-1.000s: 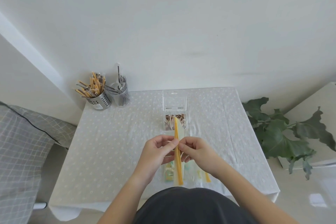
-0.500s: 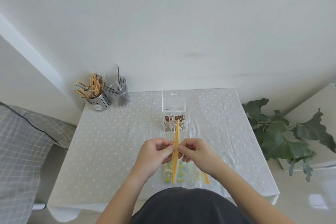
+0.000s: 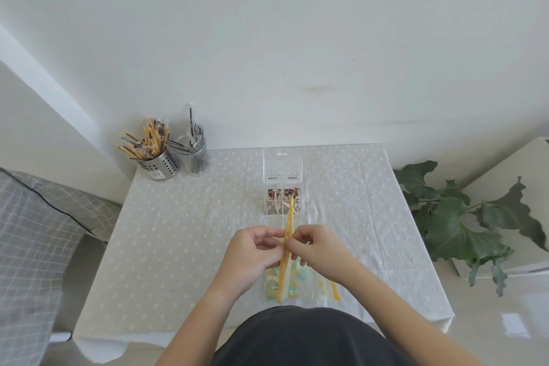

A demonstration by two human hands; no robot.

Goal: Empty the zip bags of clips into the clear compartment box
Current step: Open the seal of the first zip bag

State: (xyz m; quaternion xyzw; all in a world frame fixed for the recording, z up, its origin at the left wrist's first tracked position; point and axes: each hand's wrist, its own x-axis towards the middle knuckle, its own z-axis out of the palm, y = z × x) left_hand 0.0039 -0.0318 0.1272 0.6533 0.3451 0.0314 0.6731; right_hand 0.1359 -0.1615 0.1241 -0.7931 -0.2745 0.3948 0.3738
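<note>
A clear zip bag with a yellow zip strip stands on edge above the table, its strip running away from me. My left hand and my right hand pinch the strip from either side near its middle. Pastel green and yellow clips show through the bag's lower part. The clear compartment box lies just beyond my hands with its lid open toward the wall; brown clips fill its far compartment. Another zip bag lies flat on the cloth under my right wrist.
A white dotted tablecloth covers the table. At the back left stand a perforated metal cup of wrapped sticks and a clear cup of dark sticks. A leafy plant is beside the table's right edge.
The held bag has shifted slightly and its strip now stands straighter; my fingers have moved closer together on the strip. The box and the flat bag have not moved.
</note>
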